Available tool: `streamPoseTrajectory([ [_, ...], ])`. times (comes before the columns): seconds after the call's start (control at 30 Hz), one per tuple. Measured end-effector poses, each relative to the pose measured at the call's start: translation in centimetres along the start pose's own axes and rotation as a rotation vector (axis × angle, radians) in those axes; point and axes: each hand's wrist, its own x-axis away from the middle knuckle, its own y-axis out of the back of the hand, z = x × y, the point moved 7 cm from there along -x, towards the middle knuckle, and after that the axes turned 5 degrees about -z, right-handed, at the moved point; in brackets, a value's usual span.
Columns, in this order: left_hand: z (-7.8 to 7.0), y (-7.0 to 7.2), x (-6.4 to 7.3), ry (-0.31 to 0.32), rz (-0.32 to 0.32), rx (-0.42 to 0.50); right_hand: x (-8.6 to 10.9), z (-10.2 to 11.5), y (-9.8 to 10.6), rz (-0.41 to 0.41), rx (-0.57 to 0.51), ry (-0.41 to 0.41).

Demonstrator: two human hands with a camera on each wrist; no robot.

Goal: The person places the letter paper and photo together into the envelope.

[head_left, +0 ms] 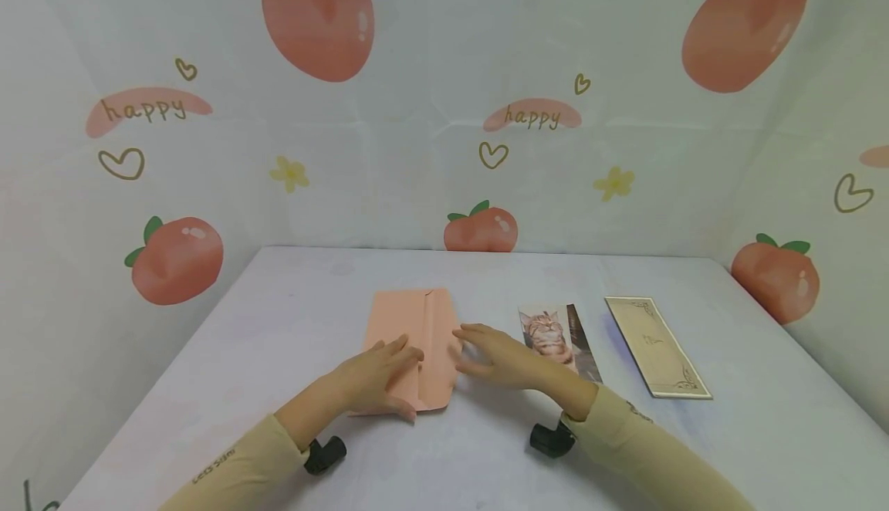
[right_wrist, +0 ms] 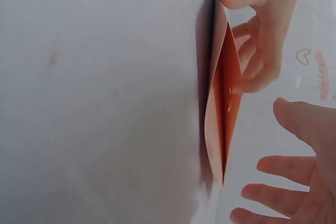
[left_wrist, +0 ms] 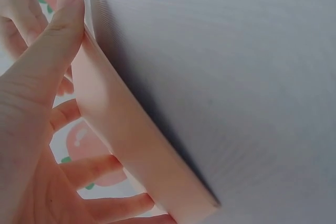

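A flat salmon-pink paper envelope [head_left: 406,318] lies left of the middle of the white-covered desk [head_left: 486,465], well in from the far edge. The left hand [head_left: 380,376] holds it, fingers bent over the upper face and thumb against the near edge. The right hand [head_left: 501,357] is spread wide, holds nothing and hovers just beside the envelope's right edge.

The step in hand looks like parting the envelope's two layers. To do it well, I would keep the left thumb firm but light, lift only the upper layer, and bring straight right fingers in level with the gap so the paper does not crease.

The right wrist view shows the gap, but its depth and contents are too dark to tell. The right forearm hides the near part of the glossy cat photo card [head_left: 545,333]. The markings on the long gold-bordered cream card [head_left: 653,341], towards the desk's right edge, are too small to read. The desk's near edge is cut off.
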Motion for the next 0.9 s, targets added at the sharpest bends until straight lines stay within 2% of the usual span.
streamPoseTrajectory([
  [0.4,0.0,0.1,0.0,-0.015,-0.009,0.013,2.2,-2.4,2.7,-0.165,-0.074,-0.065],
  [0.57,0.0,0.0,-0.1,-0.026,-0.015,0.014,3.3,-3.9,3.9,-0.235,-0.069,-0.098],
  [0.9,0.1,-0.1,-0.1,-0.001,-0.004,0.015,5.8,-7.2,5.8,-0.339,-0.140,-0.169],
])
